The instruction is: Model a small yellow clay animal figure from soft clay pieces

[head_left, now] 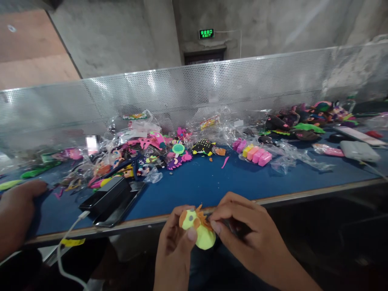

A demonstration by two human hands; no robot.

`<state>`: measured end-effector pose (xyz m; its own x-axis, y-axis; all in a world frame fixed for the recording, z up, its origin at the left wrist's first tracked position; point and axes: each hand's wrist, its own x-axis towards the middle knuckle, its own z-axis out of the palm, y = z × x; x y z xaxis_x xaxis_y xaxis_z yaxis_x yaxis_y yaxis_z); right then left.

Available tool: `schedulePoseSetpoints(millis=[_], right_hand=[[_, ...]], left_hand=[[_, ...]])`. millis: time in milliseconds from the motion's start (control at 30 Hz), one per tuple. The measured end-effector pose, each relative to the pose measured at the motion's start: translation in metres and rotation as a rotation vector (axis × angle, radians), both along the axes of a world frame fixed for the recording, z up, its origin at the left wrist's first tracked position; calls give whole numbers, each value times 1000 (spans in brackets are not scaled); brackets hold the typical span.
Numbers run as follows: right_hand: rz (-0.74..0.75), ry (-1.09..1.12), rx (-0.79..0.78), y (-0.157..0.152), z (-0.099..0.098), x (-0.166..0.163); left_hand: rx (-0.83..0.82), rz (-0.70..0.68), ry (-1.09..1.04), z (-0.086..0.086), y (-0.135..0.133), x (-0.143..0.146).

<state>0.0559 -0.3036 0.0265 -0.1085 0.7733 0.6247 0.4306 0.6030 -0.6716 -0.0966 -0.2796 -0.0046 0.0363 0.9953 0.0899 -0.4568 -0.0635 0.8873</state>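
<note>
A small yellow clay animal figure [205, 237] with an orange muzzle, a grey eye spot and a spiky orange mane [201, 217] is held just in front of the table edge. My left hand [176, 242] grips it from the left, thumb across its front below the head. On the other side, my right hand [247, 230] is closed, with thumb and forefinger pinched at the back of the mane. Whether a separate bit of clay is between those fingertips is hidden. Both hands are over the dark space below the table's front edge.
On the blue table [188, 188] lie a row of coloured clay blocks [257, 154], a black turtle-like figure [203, 148], several clay figures in plastic bags, a black power bank [104, 196] with a white cable, and a grey case [360, 150]. Another person's hand [21, 210] rests at left.
</note>
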Motion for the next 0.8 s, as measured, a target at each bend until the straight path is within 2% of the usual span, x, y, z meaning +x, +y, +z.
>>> schedulePoseSetpoints(millis=[133,333,567,800], right_hand=[[-30,14,-52,2,3,-2],[-22,30,-42,2,5,-4],[-45,72,-83,0,2,-2],[-41,48,-76,3,6,-7]], left_hand=[[5,-41,8,-1,0,-1],[11,-89,16,1,0,0],[-18,3,-13,4,-3,3],[-9,-16,-10,6,-2,3]])
